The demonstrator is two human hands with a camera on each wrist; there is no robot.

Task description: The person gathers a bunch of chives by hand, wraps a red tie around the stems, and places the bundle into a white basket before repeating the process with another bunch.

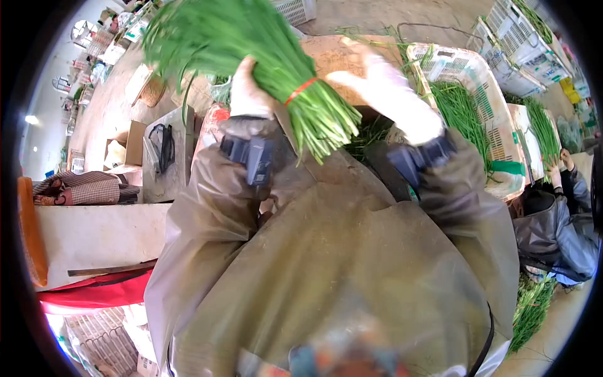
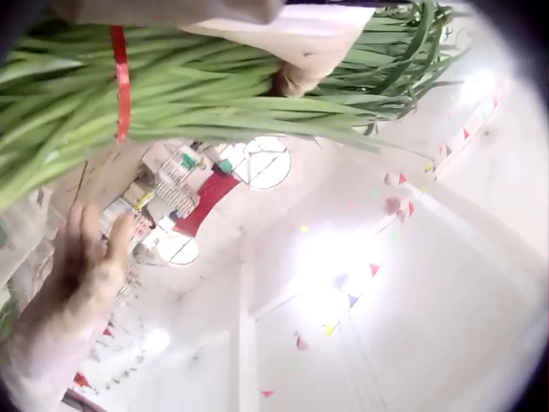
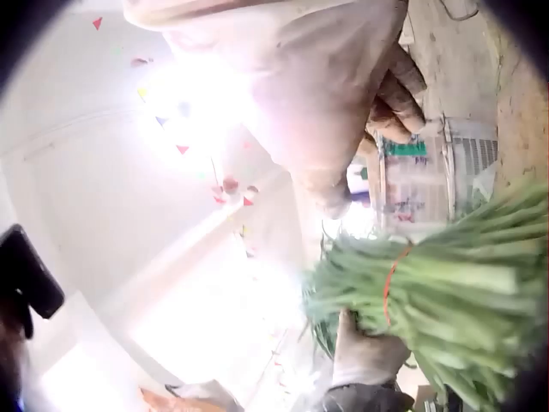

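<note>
A large bunch of long green stalks, bound by a red band, is held up above the lap by the left hand. Its thumb lies over the bunch in the head view; in the left wrist view the hand wraps the stalks. The right hand is off the bunch, to its right, fingers extended and touching nothing. The right wrist view shows the right hand above the banded stalks, with the left hand beneath them.
A white crate of loose green stalks stands at the right, more crates behind it. Another person's hands work with stalks at the far right. A cardboard box and a grey bin are at the left.
</note>
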